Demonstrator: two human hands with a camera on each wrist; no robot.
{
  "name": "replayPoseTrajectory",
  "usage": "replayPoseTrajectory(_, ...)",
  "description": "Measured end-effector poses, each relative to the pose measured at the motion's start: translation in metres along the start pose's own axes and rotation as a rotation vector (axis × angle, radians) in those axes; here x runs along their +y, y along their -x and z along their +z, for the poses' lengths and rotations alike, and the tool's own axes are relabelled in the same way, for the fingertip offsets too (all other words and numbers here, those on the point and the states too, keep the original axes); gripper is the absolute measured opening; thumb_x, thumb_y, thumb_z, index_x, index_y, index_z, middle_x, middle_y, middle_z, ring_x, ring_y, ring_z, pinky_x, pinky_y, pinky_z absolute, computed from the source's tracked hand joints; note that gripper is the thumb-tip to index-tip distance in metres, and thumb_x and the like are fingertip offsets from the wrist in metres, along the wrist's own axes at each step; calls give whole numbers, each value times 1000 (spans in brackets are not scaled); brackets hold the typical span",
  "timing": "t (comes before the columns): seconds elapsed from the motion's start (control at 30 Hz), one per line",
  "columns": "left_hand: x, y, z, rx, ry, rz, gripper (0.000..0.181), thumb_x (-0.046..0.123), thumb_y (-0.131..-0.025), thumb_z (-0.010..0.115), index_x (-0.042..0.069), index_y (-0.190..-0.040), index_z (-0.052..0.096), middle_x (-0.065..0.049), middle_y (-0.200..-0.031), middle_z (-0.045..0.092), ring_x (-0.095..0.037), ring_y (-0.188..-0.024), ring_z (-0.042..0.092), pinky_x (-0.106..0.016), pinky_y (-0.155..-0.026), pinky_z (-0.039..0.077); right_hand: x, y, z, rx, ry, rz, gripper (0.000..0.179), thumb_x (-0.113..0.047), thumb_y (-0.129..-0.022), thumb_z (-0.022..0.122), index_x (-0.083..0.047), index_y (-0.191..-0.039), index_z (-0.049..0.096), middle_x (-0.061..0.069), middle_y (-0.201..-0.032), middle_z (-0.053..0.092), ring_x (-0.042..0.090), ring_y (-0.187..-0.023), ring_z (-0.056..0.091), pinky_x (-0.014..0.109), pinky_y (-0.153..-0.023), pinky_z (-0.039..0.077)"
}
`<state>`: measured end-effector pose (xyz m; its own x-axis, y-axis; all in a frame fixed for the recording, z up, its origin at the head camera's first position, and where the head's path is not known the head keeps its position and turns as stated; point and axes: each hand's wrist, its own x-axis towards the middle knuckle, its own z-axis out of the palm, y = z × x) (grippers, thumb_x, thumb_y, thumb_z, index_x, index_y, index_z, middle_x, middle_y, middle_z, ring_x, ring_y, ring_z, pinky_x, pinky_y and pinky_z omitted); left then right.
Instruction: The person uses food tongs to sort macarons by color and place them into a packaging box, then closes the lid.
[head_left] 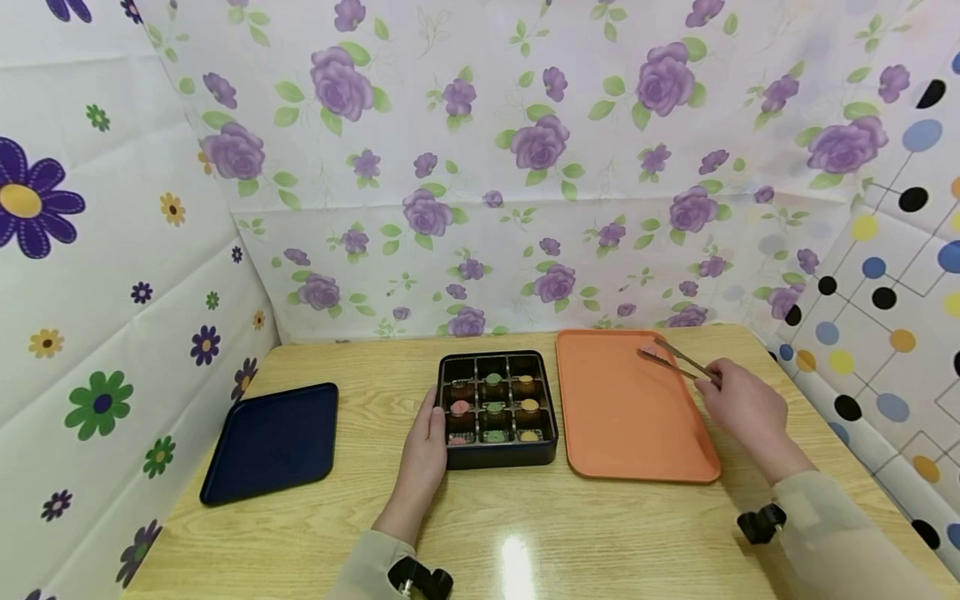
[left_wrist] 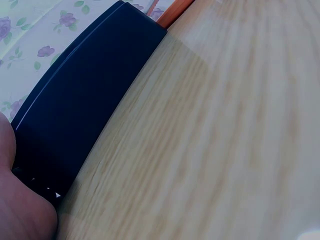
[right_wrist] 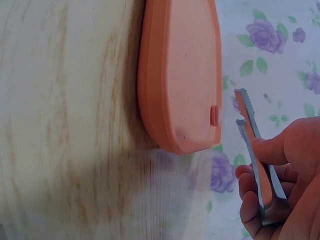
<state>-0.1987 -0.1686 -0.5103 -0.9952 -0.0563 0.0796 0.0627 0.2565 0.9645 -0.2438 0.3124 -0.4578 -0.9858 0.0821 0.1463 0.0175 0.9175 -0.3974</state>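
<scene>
My right hand (head_left: 744, 404) holds metal tongs (head_left: 690, 364) over the far right part of the orange tray (head_left: 626, 417); their toothed tips stand apart in the right wrist view. A small reddish piece (right_wrist: 214, 115) lies on the tray, and pink shows near the tips in the head view. My left hand (head_left: 424, 454) rests along the left side of a black box (head_left: 502, 455), fingers lying straight against its wall. The box is divided into compartments; several hold round pieces, such as a pink one (head_left: 460, 407), a green one (head_left: 493, 379) and an orange one (head_left: 529, 406). No pieces show in its back row.
A dark blue tray (head_left: 273, 442) lies on the left of the wooden table (head_left: 570, 533). Flower-printed cloth (head_left: 487, 167) hangs behind the table, with more patterned cloth at both sides. Black wrist cameras (head_left: 762, 523) sit on both sleeves.
</scene>
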Motion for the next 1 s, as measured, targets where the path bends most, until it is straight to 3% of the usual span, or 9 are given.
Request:
replayPoseTrajectory(0.43, -1, 0, 1, 15, 2, -11, 58, 30, -125, 33, 14, -179, 20, -22, -178, 30, -32, -102, 80, -60, -109, 55, 5, -16, 6, -55, 1, 57, 39, -31, -115, 58, 4, -131, 65, 21, -109, 76, 32, -79, 68, 49, -61, 50)
replayPoseTrajectory(0.7, 1, 1, 1, 18, -19, -16, 58, 31, -124, 33, 14, -178, 21, -22, -178, 29, -29, -99, 80, -64, -118, 47, 9, -20, 10, -81, -2, 81, 38, -32, -115, 58, 4, -128, 65, 20, -105, 75, 32, -79, 68, 48, -60, 50)
replayPoseTrajectory(1.0, 1, 0, 1, 18, -4, -19, 58, 32, -124, 33, 15, -179, 21, -21, -179, 28, -30, -101, 80, -62, -116, 49, 13, -24, 14, -93, -14, 81, 38, -32, -115, 58, 3, -127, 64, 17, -98, 74, 29, -73, 64, 46, -60, 48)
